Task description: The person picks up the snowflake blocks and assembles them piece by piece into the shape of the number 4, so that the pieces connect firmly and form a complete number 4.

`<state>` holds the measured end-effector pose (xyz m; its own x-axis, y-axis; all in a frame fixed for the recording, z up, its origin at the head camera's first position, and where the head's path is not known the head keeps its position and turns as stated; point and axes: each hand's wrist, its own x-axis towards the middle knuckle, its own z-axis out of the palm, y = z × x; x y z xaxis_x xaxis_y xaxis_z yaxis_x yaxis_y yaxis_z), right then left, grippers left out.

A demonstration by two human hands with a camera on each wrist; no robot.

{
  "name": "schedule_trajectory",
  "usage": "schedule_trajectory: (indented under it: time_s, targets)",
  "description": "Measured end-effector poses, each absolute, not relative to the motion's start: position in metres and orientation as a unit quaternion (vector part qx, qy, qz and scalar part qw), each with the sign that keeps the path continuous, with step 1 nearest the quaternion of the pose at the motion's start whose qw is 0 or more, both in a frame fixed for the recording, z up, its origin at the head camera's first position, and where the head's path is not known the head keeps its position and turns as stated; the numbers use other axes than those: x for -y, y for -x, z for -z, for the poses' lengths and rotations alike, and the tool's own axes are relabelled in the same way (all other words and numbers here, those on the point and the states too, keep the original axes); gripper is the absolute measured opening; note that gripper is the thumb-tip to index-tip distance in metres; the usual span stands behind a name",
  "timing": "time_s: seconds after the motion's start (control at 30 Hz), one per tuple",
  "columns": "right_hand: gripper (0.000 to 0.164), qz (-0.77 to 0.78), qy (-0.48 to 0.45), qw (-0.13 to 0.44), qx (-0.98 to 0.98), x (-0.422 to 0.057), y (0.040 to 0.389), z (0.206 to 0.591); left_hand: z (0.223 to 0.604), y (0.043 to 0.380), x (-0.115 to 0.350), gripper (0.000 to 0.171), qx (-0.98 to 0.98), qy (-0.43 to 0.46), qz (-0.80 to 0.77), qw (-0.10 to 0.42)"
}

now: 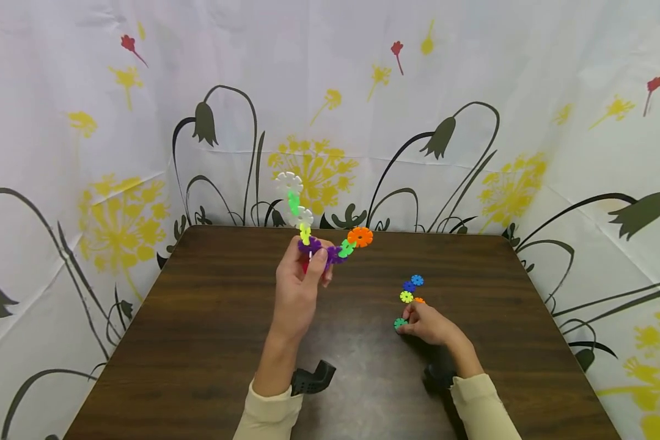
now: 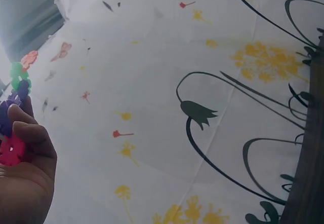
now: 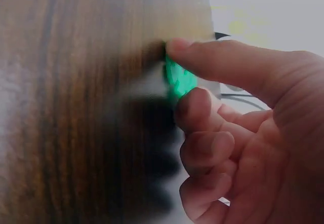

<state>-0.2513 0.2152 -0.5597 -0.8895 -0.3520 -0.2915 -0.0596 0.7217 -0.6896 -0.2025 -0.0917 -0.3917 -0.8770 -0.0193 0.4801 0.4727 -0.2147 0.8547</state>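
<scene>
My left hand [image 1: 298,284] is raised over the table and grips a chain of interlocked plastic snowflake discs [image 1: 338,254] by its purple part. One arm of the chain rises through yellow, white and green to a white disc [image 1: 289,182]. The other leads through green to an orange disc [image 1: 360,237]. A pinkish-red disc [image 2: 12,150] sits against the palm in the left wrist view. Low at the table, my right hand [image 1: 432,325] pinches a green snowflake disc [image 3: 180,78] between thumb and index finger, its other fingers curled.
Just beyond the right hand lie loose discs: a light blue one [image 1: 417,280], a dark blue one [image 1: 409,286], a yellow one [image 1: 406,296] and a partly hidden orange one [image 1: 420,300]. The brown wooden table [image 1: 214,342] ends at a flower-printed curtain [image 1: 330,79].
</scene>
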Motion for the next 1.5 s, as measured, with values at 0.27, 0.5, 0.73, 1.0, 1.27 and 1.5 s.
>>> schedule_trajectory:
  time_s: [0.27, 0.5, 0.73, 1.0, 1.27, 1.5]
  targets:
    - [0.031, 0.471, 0.172, 0.215, -0.838, -0.222, 0.247, 0.547, 0.397, 0.214, 0.09, 0.016, 0.636, 0.162, 0.745, 0.122]
    - [0.032, 0.59, 0.186, 0.101, -0.779, -0.203, 0.242, 0.455, 0.406, 0.226, 0.085, 0.015, 0.704, 0.17, 0.682, 0.108]
    - [0.036, 0.595, 0.212, -0.019, -0.775, -0.176, 0.232, 0.373, 0.412, 0.229, 0.079, 0.015, 0.73, 0.183, 0.65, 0.108]
    - [0.038, 0.598, 0.185, -0.021, -0.779, -0.176, 0.232, 0.364, 0.414, 0.228, 0.074, 0.015, 0.733, 0.212, 0.637, 0.111]
    - [0.036, 0.613, 0.181, 0.008, -0.769, -0.176, 0.231, 0.364, 0.414, 0.227, 0.076, 0.014, 0.723, 0.229, 0.643, 0.108]
    - [0.036, 0.619, 0.183, 0.024, -0.764, -0.177, 0.231, 0.364, 0.415, 0.225, 0.078, 0.014, 0.723, 0.229, 0.643, 0.105]
